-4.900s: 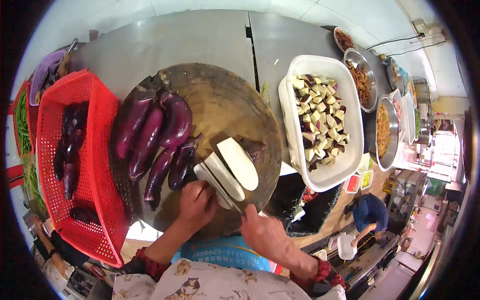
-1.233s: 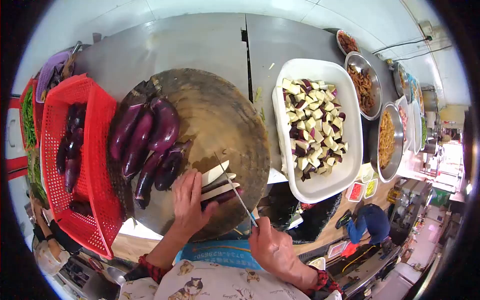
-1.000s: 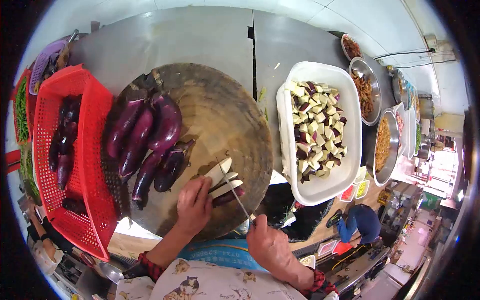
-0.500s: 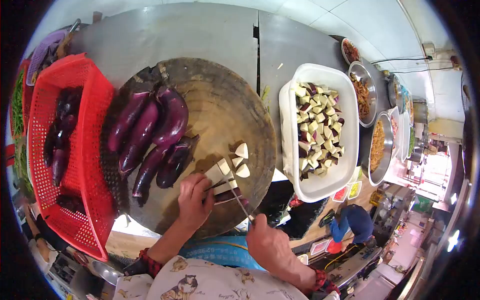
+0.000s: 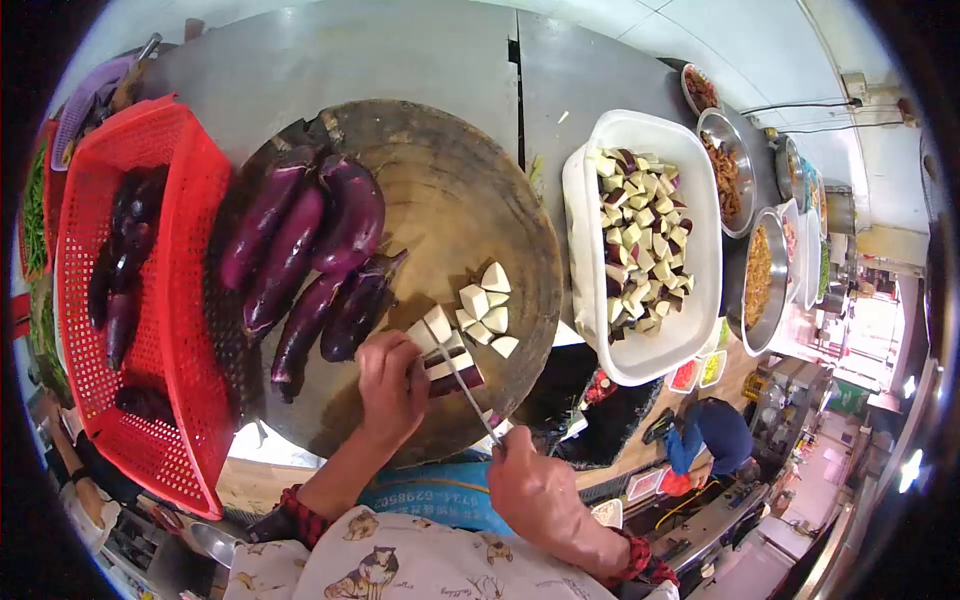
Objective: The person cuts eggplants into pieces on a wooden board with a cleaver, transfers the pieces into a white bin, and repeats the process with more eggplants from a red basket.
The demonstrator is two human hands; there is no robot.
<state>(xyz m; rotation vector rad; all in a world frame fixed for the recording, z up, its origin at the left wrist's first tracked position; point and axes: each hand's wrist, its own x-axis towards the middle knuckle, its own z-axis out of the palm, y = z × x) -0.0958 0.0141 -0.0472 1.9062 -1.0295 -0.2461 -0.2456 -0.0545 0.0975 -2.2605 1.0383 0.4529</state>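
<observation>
My right hand (image 5: 540, 490) is closed around the handle of a knife (image 5: 464, 382), its blade set among cut eggplant strips (image 5: 456, 368). My left hand (image 5: 390, 385), fingers curled, holds the strips down just left of the blade. Both hands work at the near side of a round wooden chopping board (image 5: 450, 215). Beyond the knife lie several loose eggplant chunks (image 5: 490, 312) with white flesh showing. Whole purple eggplants (image 5: 285, 265) rest on the board's left half. The fingertips of my left hand are partly hidden.
Left of the board stands a red plastic basket (image 5: 195, 300) with more eggplants inside. To the right, a white tub (image 5: 705, 260) holds diced eggplant. Metal bowls of food (image 5: 765, 290) line the counter farther right. A person in blue (image 5: 715, 440) bends down at lower right.
More cut chunks lie beyond the blade, and the held strips are shorter. The knife has shifted slightly toward my left hand. The whole view has moved a little.
</observation>
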